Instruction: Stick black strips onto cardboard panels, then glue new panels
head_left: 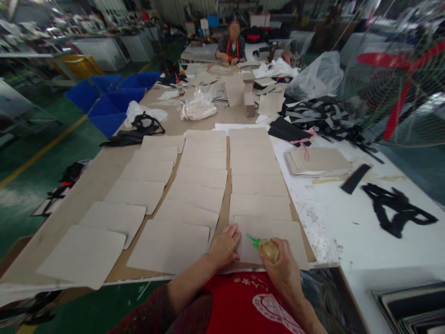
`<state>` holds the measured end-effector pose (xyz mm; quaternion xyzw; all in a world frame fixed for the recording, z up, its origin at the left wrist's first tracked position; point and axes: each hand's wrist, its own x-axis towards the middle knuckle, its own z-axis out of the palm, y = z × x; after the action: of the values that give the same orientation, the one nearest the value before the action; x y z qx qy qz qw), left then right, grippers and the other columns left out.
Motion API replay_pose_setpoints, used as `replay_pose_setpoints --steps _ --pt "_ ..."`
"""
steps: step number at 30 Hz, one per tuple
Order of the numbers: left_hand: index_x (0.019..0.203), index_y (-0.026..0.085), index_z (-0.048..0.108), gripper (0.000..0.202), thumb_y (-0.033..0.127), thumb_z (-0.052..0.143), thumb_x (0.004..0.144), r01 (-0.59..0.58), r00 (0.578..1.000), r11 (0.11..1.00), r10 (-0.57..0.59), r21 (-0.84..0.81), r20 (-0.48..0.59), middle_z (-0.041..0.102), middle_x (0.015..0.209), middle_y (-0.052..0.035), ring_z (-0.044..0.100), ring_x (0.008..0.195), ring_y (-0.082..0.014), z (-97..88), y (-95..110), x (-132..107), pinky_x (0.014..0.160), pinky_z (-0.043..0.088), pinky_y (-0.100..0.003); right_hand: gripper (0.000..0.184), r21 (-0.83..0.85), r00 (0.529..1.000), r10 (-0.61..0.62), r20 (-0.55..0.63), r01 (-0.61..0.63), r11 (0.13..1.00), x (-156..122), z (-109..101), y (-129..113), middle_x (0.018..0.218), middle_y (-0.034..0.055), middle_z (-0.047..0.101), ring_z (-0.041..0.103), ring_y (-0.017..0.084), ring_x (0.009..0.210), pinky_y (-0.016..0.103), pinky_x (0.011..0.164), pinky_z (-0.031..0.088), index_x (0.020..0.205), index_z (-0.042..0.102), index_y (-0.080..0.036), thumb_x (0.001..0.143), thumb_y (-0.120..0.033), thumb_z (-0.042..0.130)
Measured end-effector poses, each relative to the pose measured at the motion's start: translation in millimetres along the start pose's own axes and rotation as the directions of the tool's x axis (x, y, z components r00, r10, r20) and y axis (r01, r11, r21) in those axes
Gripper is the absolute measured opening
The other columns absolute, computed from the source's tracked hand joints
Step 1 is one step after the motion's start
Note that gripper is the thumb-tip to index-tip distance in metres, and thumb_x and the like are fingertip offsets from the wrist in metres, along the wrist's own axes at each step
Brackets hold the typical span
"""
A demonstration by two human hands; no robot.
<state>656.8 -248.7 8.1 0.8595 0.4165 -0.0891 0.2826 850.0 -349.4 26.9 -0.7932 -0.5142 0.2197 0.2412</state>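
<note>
My right hand (pixel 285 264) is wrapped round a yellowish squeeze bottle (pixel 269 251) with a thin green nozzle. The bottle lies nearly on its side, its tip pointing left over the nearest beige panel (pixel 278 232) of the right-hand column. On that panel's left edge rests my left hand (pixel 224 247), palm down and fingers stretched out, holding nothing. Beige panels overlap in three columns running away from me; the middle column (pixel 170 246) and left column (pixel 83 253) end close to the table's front edge.
At right are a stack of beige panels (pixel 318 162), black straps (pixel 396 211) and a large red-bladed fan (pixel 403 83). Blue bins (pixel 113 109) stand left of the table. Plastic bags (pixel 199 109) lie farther back, where a person (pixel 232 46) works at the far end.
</note>
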Motion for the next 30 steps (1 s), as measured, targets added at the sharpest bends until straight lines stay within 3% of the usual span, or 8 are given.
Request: replay_pose_setpoints --steps 9,14,19,24,27,30 --pt "0.128 0.019 0.05 0.067 0.03 0.079 0.068 0.004 1.0 0.999 -0.003 -0.041 0.024 0.029 0.155 -0.0129 0.028 0.141 -0.0308 -1.8 -2.2 0.0 0.115 0.031 -0.042 0.028 -0.223 0.998 -0.016 0.068 0.031 0.974 4.9 -9.7 -11.6 0.108 0.0031 0.058 0.064 0.017 0.07 0.027 0.059 0.041 0.113 0.048 -0.025 0.087 -0.033 0.055" --pt "0.128 0.02 0.049 0.065 0.031 0.077 0.07 0.004 1.0 0.999 -0.003 -0.047 0.021 0.029 0.155 -0.012 0.029 0.141 -0.0304 0.2 -4.9 0.8 0.116 0.029 -0.042 0.026 -0.225 0.997 -0.016 0.078 0.033 0.974 3.3 -14.7 -12.0 0.107 0.0023 0.058 0.064 0.016 0.069 0.027 0.059 0.04 0.111 0.049 -0.025 0.087 -0.032 0.056" --pt "0.13 0.022 0.047 0.068 0.032 0.077 0.07 0.002 1.0 0.998 -0.001 -0.058 0.008 0.03 0.155 -0.0102 0.028 0.141 -0.0298 6.9 -8.4 2.4 0.116 0.029 -0.041 0.028 -0.131 0.996 -0.015 0.087 0.027 0.991 0.2 -4.6 -13.2 0.105 0.002 0.058 0.064 0.017 0.072 0.027 0.061 0.043 0.11 0.05 -0.025 0.083 -0.028 0.058" --pt "0.142 0.019 0.033 0.085 0.032 0.076 0.069 0.029 1.0 0.997 -0.029 -0.068 0.005 0.032 0.154 -0.0105 0.028 0.141 -0.0284 8.6 -9.0 3.6 0.118 0.025 -0.039 0.031 0.0 0.999 0.043 0.007 -0.043 0.999 4.2 9.8 -7.9 0.107 0.004 0.059 0.064 0.02 0.079 0.03 0.066 0.047 0.11 0.053 -0.024 0.081 -0.034 0.058" --pt "0.146 0.021 0.027 0.092 0.033 0.075 0.068 0.04 0.999 0.997 -0.039 -0.07 0.012 0.032 0.154 -0.0103 0.028 0.141 -0.028 7.0 -9.3 4.8 0.117 0.026 -0.038 0.043 0.232 0.975 0.202 -0.096 -0.175 0.957 9.0 3.1 5.1 0.103 0.0049 0.061 0.063 0.023 0.087 0.033 0.072 0.05 0.109 0.055 -0.022 0.073 -0.044 0.066" --pt "0.144 0.022 0.029 0.091 0.034 0.075 0.066 0.032 0.999 0.997 -0.032 -0.072 0.013 0.034 0.152 -0.0097 0.031 0.139 -0.028 4.6 -10.5 6.4 0.116 0.027 -0.038 0.059 0.475 0.887 0.444 -0.127 -0.338 0.812 10.2 -19.2 22.5 0.094 0.0032 0.062 0.061 0.022 0.081 0.033 0.07 0.05 0.112 0.054 -0.02 0.065 -0.05 0.075"
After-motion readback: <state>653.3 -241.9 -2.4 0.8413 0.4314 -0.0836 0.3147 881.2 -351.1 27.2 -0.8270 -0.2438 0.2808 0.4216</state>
